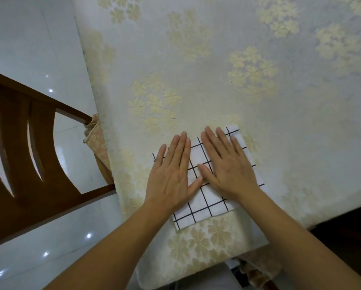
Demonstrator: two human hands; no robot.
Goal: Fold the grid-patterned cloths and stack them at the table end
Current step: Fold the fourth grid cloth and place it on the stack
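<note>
Grid-patterned cloth [204,208], white with thin dark lines, lies flat as a slightly tilted rectangle on the worktop [259,101], close to the near edge and towards the left-hand corner. Your two bare forearms come in from the bottom of the view and meet over it. Your left hand [173,172] lies palm down on the cloth's left part, fingers straight and close together, holding nothing, with the fingertips reaching past the cloth's far edge onto the floral tablecloth [154,105]. Your right hand [227,164] lies palm down beside it on the right part, fingers straight and a little spread, also gripping nothing; the two thumbs come together near the middle of the cloth. Beyond your hands the tablecloth, pale with gold flower clusters, covers the worktop to the top of the view. Off to your left, a brown wooden chair [29,153] stands just beside the worktop's side, on a glossy white tiled floor [29,38].
</note>
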